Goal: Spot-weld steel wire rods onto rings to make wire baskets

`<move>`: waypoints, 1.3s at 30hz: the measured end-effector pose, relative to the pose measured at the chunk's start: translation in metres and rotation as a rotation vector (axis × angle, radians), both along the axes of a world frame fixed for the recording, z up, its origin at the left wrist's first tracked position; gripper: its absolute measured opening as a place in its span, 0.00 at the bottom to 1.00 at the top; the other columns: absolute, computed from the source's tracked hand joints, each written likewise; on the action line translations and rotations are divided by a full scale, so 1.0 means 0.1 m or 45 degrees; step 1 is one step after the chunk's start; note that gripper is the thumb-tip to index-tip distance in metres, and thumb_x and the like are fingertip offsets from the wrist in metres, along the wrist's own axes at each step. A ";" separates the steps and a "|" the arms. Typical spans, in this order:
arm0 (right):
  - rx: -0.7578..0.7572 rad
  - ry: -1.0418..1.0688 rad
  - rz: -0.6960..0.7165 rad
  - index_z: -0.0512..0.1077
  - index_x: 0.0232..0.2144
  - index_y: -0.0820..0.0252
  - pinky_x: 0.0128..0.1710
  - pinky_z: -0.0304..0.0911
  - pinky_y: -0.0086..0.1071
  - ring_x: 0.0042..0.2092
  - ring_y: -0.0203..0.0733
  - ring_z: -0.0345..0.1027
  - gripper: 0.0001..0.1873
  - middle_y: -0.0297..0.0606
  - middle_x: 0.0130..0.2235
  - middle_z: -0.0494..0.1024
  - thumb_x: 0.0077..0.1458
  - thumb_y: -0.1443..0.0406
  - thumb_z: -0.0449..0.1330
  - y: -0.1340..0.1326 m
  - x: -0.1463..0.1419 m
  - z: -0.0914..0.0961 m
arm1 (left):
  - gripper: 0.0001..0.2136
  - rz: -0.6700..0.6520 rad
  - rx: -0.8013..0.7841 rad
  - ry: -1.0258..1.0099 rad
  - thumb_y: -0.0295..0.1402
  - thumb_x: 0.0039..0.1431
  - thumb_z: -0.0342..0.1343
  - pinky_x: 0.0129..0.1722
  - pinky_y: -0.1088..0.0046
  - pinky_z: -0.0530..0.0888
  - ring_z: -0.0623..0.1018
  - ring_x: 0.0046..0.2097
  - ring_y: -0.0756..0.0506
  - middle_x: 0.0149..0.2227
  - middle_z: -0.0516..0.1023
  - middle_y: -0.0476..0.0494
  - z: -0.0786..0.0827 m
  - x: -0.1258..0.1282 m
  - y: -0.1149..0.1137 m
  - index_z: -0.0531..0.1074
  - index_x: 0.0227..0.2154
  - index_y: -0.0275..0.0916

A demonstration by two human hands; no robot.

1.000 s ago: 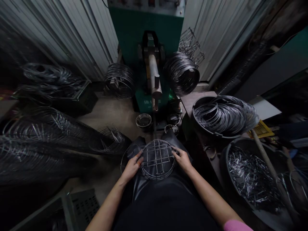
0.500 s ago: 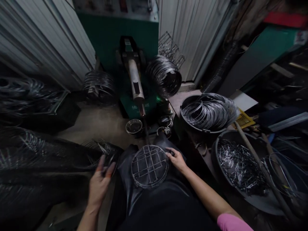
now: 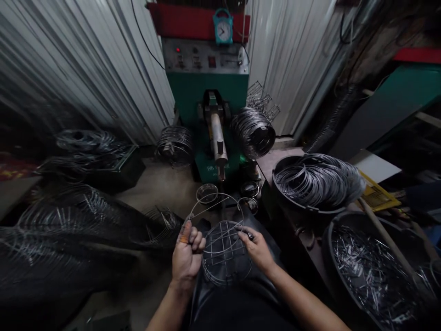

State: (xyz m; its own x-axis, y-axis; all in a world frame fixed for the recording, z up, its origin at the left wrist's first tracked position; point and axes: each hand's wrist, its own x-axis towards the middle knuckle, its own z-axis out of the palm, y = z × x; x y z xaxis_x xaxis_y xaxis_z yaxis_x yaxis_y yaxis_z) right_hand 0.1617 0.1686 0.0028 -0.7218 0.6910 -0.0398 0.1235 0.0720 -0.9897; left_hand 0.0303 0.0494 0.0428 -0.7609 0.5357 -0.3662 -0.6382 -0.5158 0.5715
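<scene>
My left hand point(image 3: 189, 250) is closed, thumb up, around a thin wire ring point(image 3: 220, 193) with a straight wire across it. Below and partly behind this ring, a round wire grid point(image 3: 225, 257) rests on the dark apron point(image 3: 220, 301) over my lap. The thumb and fingers of my right hand point(image 3: 257, 246) pinch the upper right rim of the grid, where the loose ring crosses it. Something small and black sits at the right fingers. Ahead of my knees, the metal arm point(image 3: 217, 138) of a green machine point(image 3: 182, 85) points toward me.
To the right stand a black basin point(image 3: 275, 184) of wire rings point(image 3: 320, 179) and a tub point(image 3: 329, 239) of short metal pieces point(image 3: 365, 266). Wire coils point(image 3: 253, 133) flank the machine. Piled wire hoops point(image 3: 79, 211) lie left. A blue clock point(image 3: 223, 30) hangs above.
My left hand has come in from the left and now holds a wire ring over the grid. The right hand stays at the grid's rim. The view has tilted up and turned left.
</scene>
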 end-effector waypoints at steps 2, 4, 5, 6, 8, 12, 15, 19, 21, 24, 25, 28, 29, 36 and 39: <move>-0.028 0.010 -0.082 0.76 0.38 0.60 0.46 0.64 0.40 0.43 0.47 0.71 0.18 0.41 0.38 0.79 0.52 0.55 0.55 0.03 0.02 -0.01 | 0.09 -0.052 0.032 -0.015 0.32 0.47 0.63 0.16 0.83 0.58 0.58 0.17 0.58 0.17 0.57 0.59 -0.02 0.04 -0.02 0.67 0.27 0.38; -0.011 0.001 -0.156 0.76 0.38 0.60 0.47 0.63 0.39 0.44 0.47 0.71 0.18 0.41 0.38 0.79 0.52 0.55 0.55 0.12 0.03 -0.01 | 0.14 -0.139 0.021 0.045 0.35 0.46 0.63 0.22 0.81 0.66 0.66 0.23 0.56 0.22 0.65 0.56 0.00 0.05 -0.06 0.70 0.36 0.39; 0.006 -0.012 -0.179 0.76 0.38 0.60 0.48 0.63 0.40 0.44 0.47 0.70 0.19 0.42 0.39 0.79 0.51 0.55 0.55 0.19 0.03 -0.01 | 0.18 -0.189 -0.016 0.091 0.37 0.45 0.63 0.25 0.79 0.68 0.69 0.26 0.55 0.26 0.69 0.53 0.01 0.04 -0.08 0.70 0.40 0.39; 0.024 -0.033 -0.183 0.76 0.39 0.61 0.48 0.63 0.40 0.45 0.47 0.70 0.19 0.42 0.39 0.79 0.51 0.56 0.55 0.26 0.02 -0.01 | 0.21 -0.241 -0.079 0.137 0.38 0.45 0.63 0.27 0.78 0.69 0.71 0.28 0.54 0.29 0.71 0.51 0.01 0.03 -0.11 0.69 0.42 0.38; 0.064 -0.087 -0.134 0.75 0.40 0.62 0.47 0.63 0.39 0.44 0.47 0.70 0.19 0.42 0.40 0.79 0.52 0.57 0.54 0.38 -0.02 -0.02 | 0.24 -0.358 -0.263 0.225 0.39 0.44 0.64 0.26 0.79 0.68 0.71 0.28 0.54 0.30 0.72 0.50 -0.04 -0.02 -0.16 0.68 0.45 0.36; 0.204 -0.171 0.001 0.74 0.42 0.60 0.45 0.64 0.36 0.42 0.43 0.71 0.17 0.39 0.40 0.79 0.52 0.62 0.53 0.49 -0.16 -0.14 | 0.32 -0.543 -0.593 0.400 0.40 0.43 0.64 0.28 0.78 0.69 0.73 0.27 0.52 0.28 0.75 0.48 -0.33 -0.13 -0.24 0.64 0.52 0.34; 0.339 -0.220 0.059 0.74 0.42 0.57 0.43 0.65 0.34 0.42 0.42 0.72 0.16 0.37 0.39 0.79 0.52 0.65 0.53 0.49 -0.23 -0.27 | 0.32 -0.583 -0.734 0.637 0.43 0.44 0.61 0.42 0.69 0.71 0.76 0.41 0.44 0.39 0.78 0.39 -0.58 -0.20 -0.29 0.65 0.52 0.32; 0.488 -0.306 0.101 0.75 0.40 0.55 0.42 0.65 0.34 0.40 0.42 0.73 0.14 0.36 0.38 0.79 0.53 0.65 0.54 0.49 -0.24 -0.39 | 0.25 -0.627 -1.042 1.008 0.42 0.48 0.55 0.56 0.61 0.62 0.69 0.54 0.39 0.51 0.72 0.36 -0.77 -0.21 -0.32 0.70 0.48 0.33; 0.533 -0.318 0.099 0.75 0.39 0.55 0.43 0.65 0.35 0.41 0.42 0.72 0.13 0.37 0.38 0.79 0.53 0.65 0.54 0.51 -0.22 -0.42 | 0.24 -0.645 -1.139 1.097 0.41 0.50 0.53 0.58 0.60 0.60 0.68 0.56 0.39 0.52 0.71 0.37 -0.80 -0.19 -0.34 0.70 0.48 0.33; 0.530 -0.289 0.121 0.76 0.38 0.55 0.45 0.64 0.35 0.42 0.42 0.72 0.12 0.37 0.38 0.79 0.53 0.65 0.55 0.53 -0.18 -0.42 | 0.23 -0.625 -1.153 1.117 0.41 0.50 0.52 0.58 0.61 0.60 0.68 0.56 0.40 0.52 0.72 0.39 -0.81 -0.14 -0.36 0.70 0.48 0.36; 0.512 -0.275 0.127 0.76 0.38 0.55 0.45 0.64 0.35 0.42 0.42 0.72 0.12 0.38 0.39 0.79 0.53 0.64 0.55 0.53 -0.17 -0.41 | 0.22 -0.605 -1.146 1.109 0.42 0.50 0.53 0.58 0.61 0.60 0.68 0.56 0.40 0.52 0.72 0.40 -0.81 -0.13 -0.37 0.71 0.47 0.36; 0.446 -0.261 0.126 0.76 0.38 0.56 0.45 0.64 0.38 0.42 0.44 0.72 0.13 0.40 0.39 0.79 0.52 0.61 0.57 0.53 -0.11 -0.40 | 0.22 -0.580 -1.129 1.079 0.43 0.49 0.54 0.58 0.61 0.60 0.68 0.56 0.39 0.52 0.72 0.40 -0.80 -0.10 -0.39 0.72 0.47 0.37; 0.414 -0.260 0.125 0.76 0.39 0.57 0.45 0.64 0.39 0.42 0.45 0.71 0.13 0.40 0.39 0.79 0.51 0.61 0.58 0.53 -0.08 -0.39 | 0.22 -0.578 -1.130 1.069 0.43 0.49 0.54 0.59 0.60 0.59 0.68 0.56 0.39 0.52 0.72 0.40 -0.80 -0.10 -0.39 0.72 0.46 0.37; 0.121 -0.222 0.187 0.74 0.43 0.60 0.49 0.61 0.42 0.46 0.48 0.70 0.21 0.43 0.43 0.78 0.46 0.60 0.62 0.52 0.09 -0.40 | 0.21 -0.620 -1.249 1.071 0.40 0.50 0.54 0.57 0.60 0.61 0.68 0.56 0.38 0.51 0.73 0.40 -0.76 -0.08 -0.38 0.72 0.47 0.38; 0.060 -0.226 0.180 0.74 0.43 0.62 0.51 0.60 0.43 0.47 0.48 0.70 0.21 0.44 0.44 0.78 0.45 0.60 0.63 0.52 0.11 -0.40 | 0.22 -0.664 -1.290 1.126 0.40 0.52 0.52 0.56 0.60 0.62 0.68 0.56 0.38 0.51 0.72 0.37 -0.77 -0.08 -0.39 0.70 0.49 0.36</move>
State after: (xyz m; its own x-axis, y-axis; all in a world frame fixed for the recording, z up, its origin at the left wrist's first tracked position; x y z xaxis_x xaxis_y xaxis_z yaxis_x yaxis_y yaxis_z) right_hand 0.1725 0.2204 -0.0368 -0.7963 0.5873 -0.1448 0.2809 0.1470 -0.9484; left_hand 0.0227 0.0101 -0.0344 -0.7376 0.6183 -0.2715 0.1265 0.5214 0.8439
